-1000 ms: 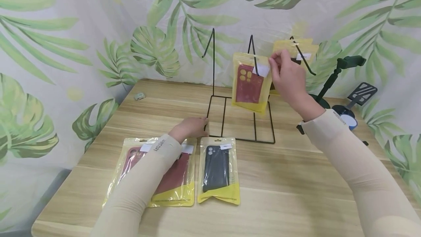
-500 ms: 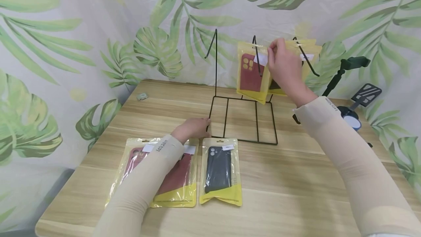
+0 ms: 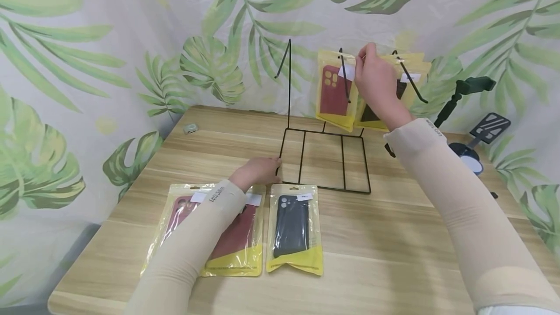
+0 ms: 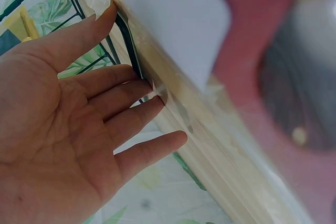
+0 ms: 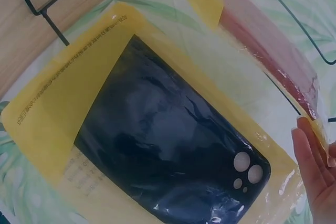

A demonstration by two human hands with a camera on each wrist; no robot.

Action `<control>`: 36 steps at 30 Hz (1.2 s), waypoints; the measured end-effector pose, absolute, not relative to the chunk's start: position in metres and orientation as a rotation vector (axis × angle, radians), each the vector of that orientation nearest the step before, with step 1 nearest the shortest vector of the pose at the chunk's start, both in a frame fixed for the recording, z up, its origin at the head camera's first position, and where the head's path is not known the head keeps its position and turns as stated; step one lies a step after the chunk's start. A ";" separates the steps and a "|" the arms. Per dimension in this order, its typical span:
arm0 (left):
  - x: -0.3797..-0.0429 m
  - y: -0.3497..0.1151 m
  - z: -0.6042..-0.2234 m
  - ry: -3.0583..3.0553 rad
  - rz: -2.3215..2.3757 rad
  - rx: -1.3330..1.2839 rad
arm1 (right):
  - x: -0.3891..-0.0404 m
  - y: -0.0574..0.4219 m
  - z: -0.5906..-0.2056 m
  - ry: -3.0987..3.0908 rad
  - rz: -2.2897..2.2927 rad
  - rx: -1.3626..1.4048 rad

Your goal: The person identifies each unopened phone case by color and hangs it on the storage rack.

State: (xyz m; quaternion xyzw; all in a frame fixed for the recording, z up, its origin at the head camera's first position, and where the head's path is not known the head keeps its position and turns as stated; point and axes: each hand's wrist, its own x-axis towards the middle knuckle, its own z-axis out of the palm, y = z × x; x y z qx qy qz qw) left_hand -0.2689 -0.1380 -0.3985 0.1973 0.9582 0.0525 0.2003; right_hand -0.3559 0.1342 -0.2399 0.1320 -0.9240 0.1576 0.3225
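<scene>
My right hand (image 3: 378, 79) pinches the top edge of a yellow-and-clear pouch holding a red phone case (image 3: 334, 94). The pouch hangs upright at the middle hook of a black wire display rack (image 3: 289, 91), the hook's arm crossing in front of it. In the right wrist view, my fingertips (image 5: 310, 148) are at the edge of this red pouch. My left hand (image 3: 257, 171) touches the rack's front left corner. The left wrist view shows its palm, with fingers (image 4: 134, 121) spread and fairly straight, thumb and index at the wire.
A pouched black phone case (image 5: 168, 129) hangs by the right hook. On the table lie a dark-case pouch (image 3: 290, 227) and red-case pouches (image 3: 236, 237) under the left forearm. A dark green stand (image 3: 472, 85), a phone holder (image 3: 490, 128) and a small pale object (image 3: 190, 129) stand around.
My right hand has raised the red-case pouch and moved it back along the middle hook. The left hand has stayed at the rack's corner.
</scene>
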 end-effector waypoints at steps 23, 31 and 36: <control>-0.269 -0.135 -0.393 2.664 0.141 0.534 | -0.289 0.154 -0.263 -2.409 0.408 0.459; -0.271 -0.135 -0.395 2.662 0.142 0.535 | -0.261 0.160 -0.299 -2.455 0.379 0.447; -0.270 -0.134 -0.396 2.661 0.141 0.531 | -0.249 0.158 -0.324 -2.662 0.338 0.487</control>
